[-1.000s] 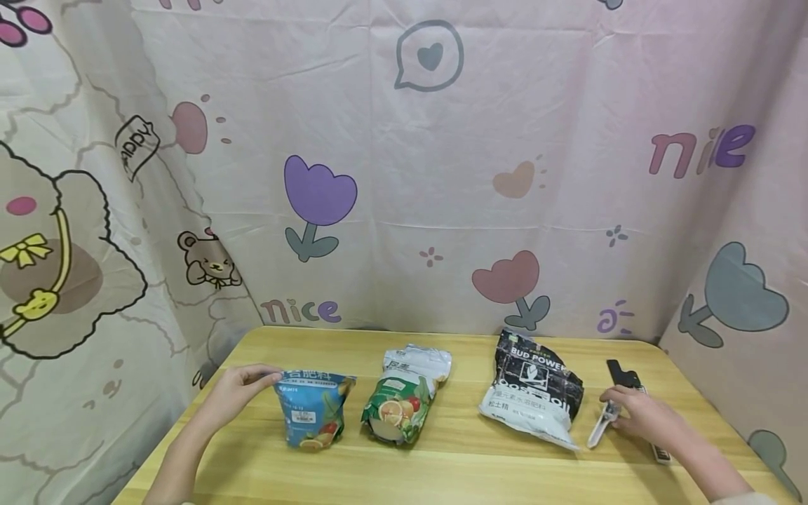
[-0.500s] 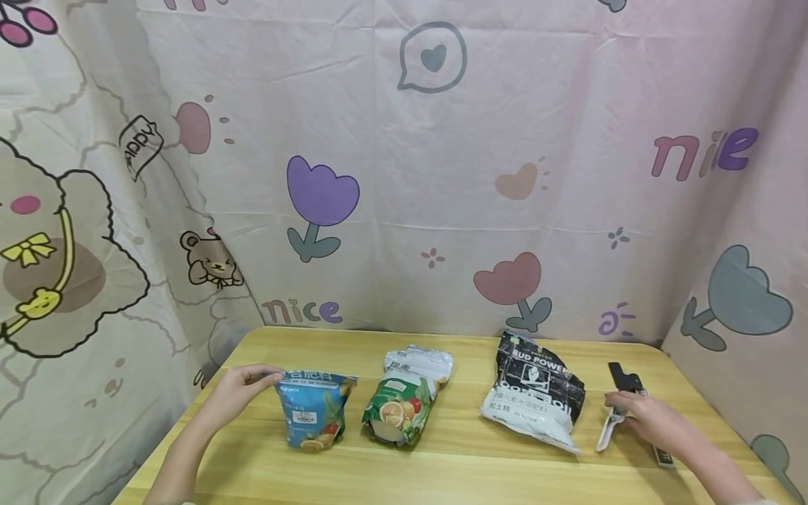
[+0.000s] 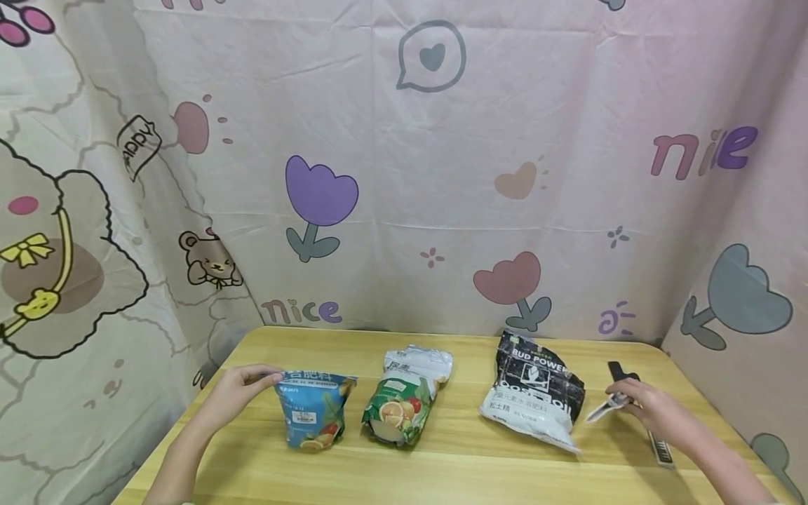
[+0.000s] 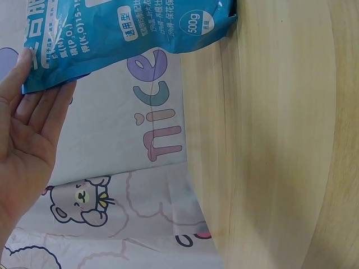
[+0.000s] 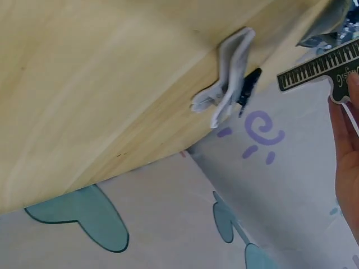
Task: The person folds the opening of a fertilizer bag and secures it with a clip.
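At the left of the head view, my left hand (image 3: 236, 393) pinches the top left corner of a blue fertilizer bag (image 3: 313, 414), which stands upright on the table. In the left wrist view the thumb lies on the front of the bag (image 4: 129, 33) and the fingers are behind it. My right hand (image 3: 650, 410) holds a pale clip (image 3: 609, 405) above the table; the right wrist view shows piano keys printed on this clip (image 5: 322, 64). Under that hand lies another clip (image 3: 661, 449), dark with a piano-key edge, partly hidden by the hand.
A green and white fertilizer bag (image 3: 400, 403) lies in the middle of the wooden table (image 3: 442, 477). To its right lies a black and white bag (image 3: 533, 393). Printed cloth (image 3: 391, 161) hangs behind the table and along both sides.
My right hand has raised and turned the pale clip, so its free end now points more to the left. The left hand and the blue bag have not moved.
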The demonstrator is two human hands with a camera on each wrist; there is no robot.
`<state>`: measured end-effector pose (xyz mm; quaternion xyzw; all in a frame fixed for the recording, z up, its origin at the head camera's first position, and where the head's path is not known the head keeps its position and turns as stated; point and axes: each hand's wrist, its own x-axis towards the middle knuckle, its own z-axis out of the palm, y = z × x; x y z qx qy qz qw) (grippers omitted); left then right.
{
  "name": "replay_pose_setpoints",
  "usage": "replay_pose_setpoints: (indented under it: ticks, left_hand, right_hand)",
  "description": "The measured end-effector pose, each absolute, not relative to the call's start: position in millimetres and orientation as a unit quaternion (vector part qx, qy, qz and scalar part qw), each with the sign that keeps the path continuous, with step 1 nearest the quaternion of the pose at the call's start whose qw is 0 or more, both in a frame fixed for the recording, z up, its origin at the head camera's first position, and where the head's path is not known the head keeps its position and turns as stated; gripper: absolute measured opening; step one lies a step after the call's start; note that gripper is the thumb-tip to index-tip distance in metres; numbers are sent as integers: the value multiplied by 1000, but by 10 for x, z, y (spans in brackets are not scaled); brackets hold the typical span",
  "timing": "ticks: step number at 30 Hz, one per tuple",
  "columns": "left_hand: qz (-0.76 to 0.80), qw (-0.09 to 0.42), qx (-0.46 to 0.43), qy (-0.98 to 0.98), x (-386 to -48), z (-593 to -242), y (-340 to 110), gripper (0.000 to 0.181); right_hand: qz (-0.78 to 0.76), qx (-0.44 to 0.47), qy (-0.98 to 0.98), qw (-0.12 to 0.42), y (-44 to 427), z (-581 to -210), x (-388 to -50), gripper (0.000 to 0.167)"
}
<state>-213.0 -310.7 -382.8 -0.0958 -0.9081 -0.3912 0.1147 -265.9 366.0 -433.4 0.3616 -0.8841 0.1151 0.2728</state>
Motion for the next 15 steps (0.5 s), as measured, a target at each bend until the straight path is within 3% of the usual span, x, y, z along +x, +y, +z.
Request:
replay_pose_setpoints:
  ticks: [8, 15]
  left_hand:
    - [-395, 112, -99, -907, -2132, -3815, -3108, 25]
    - [-391, 117, -102, -907, -2134, -3818, -3109, 26]
  right_hand:
    - [141, 283, -913, 258, 3395, -4131, -2588, 35]
    - [167, 290, -902, 275, 3137, -4017, -2580, 35]
